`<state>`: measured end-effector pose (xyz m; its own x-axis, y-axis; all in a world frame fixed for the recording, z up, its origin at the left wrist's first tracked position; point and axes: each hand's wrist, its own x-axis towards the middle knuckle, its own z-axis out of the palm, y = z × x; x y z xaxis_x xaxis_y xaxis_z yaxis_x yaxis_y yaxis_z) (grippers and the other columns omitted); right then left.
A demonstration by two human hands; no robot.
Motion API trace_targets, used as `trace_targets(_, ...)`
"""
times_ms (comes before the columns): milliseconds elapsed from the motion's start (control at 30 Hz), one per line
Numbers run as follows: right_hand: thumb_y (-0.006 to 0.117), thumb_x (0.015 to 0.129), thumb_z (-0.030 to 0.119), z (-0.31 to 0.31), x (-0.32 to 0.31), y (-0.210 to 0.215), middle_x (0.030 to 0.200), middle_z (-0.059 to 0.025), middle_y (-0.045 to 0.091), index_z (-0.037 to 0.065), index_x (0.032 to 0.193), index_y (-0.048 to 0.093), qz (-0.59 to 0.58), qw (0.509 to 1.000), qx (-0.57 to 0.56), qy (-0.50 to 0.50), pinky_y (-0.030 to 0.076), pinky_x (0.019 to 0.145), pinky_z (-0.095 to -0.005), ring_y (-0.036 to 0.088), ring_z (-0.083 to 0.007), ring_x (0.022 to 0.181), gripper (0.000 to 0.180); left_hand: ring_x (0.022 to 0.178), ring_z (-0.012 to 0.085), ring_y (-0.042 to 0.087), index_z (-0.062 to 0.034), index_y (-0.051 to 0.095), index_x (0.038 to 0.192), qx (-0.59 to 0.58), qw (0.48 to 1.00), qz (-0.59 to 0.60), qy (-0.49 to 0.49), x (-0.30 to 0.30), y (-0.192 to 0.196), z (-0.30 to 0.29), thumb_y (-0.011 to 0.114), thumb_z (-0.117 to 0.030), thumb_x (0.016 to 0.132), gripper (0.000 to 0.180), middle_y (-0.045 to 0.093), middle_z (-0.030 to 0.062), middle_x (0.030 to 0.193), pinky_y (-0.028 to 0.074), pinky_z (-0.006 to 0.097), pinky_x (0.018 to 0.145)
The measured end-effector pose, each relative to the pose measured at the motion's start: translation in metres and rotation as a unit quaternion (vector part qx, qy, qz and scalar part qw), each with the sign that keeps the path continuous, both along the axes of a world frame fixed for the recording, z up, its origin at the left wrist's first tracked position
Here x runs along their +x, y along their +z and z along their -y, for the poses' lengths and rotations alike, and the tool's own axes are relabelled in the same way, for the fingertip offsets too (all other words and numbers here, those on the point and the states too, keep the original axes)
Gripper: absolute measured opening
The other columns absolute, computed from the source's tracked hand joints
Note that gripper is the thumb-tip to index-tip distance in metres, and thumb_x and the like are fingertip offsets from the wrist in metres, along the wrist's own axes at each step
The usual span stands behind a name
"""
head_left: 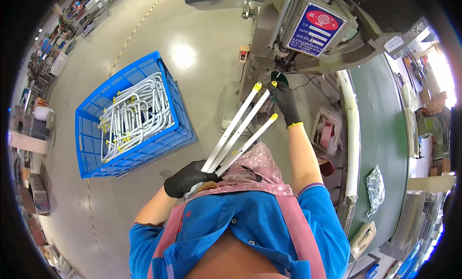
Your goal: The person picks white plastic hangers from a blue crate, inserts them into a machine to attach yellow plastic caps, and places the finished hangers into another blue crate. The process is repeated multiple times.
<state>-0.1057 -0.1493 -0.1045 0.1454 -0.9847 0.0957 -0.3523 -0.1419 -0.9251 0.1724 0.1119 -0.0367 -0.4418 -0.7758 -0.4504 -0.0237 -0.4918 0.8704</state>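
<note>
Three pale metal tube lengths (240, 130) are lying slantwise in front of the person's apron (255, 163), their long axes running from lower left to upper right and fanning slightly apart. Their yellow ends (257, 86) are pointing up and away from the body, toward the machine (332, 62); the lowest length is ending shorter of it than the other two. The black-gloved left hand (186, 179) is closing around the lower portion – its fingers are covering the metal there, so whether the lengths are joining into bent frames is staying hidden. The gloved right hand (286, 103) is touching the middle length's yellow tip; its dark fingertips are blending into the dark background, and I cannot tell whether they are pinching it. To the left, a blue crate (185, 134) is holding many bent tubes (139, 113), overlapping too much to separate. The green desk (380, 134) is curving toward the dark rim at right.
</note>
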Motion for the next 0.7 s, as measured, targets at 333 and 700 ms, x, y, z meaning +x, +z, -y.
trace_targets(333, 0.06, 0.088, 0.025, -0.035, -0.033, -0.045, 0.074, 0.0028, 0.058, 0.006, 0.093, 0.066, 0.106, 0.967, 0.215, 0.085, 0.038, 0.053, -0.0205, 0.047, -0.0047, 0.059, 0.02, 0.095, 0.0162, 0.059, 0.0036, 0.056, 0.119, 0.016, 0.999, 0.035, -0.001, 0.003, -0.024, -0.002, 0.068, -0.014, 0.078, 0.046, 0.064, 0.0106, 0.107, 0.044, 0.029, 0.088)
trace_targets(700, 0.069, 0.08, 0.025, -0.034, -0.019, 0.006, 0.068, -0.0052, 0.064, 0.001, 0.095, 0.069, 0.037, 0.999, -0.001, -0.01, 0.045, 0.058, -0.028, 0.057, -0.009, 0.064, 0.029, 0.096, 0.015, 0.059, 0.0011, 0.056, 0.12, 0.016, 0.996, 0.088, -0.002, 0.0, -0.006, -0.006, 0.064, -0.011, 0.084, 0.039, 0.063, 0.0099, 0.11, 0.045, 0.028, 0.088)
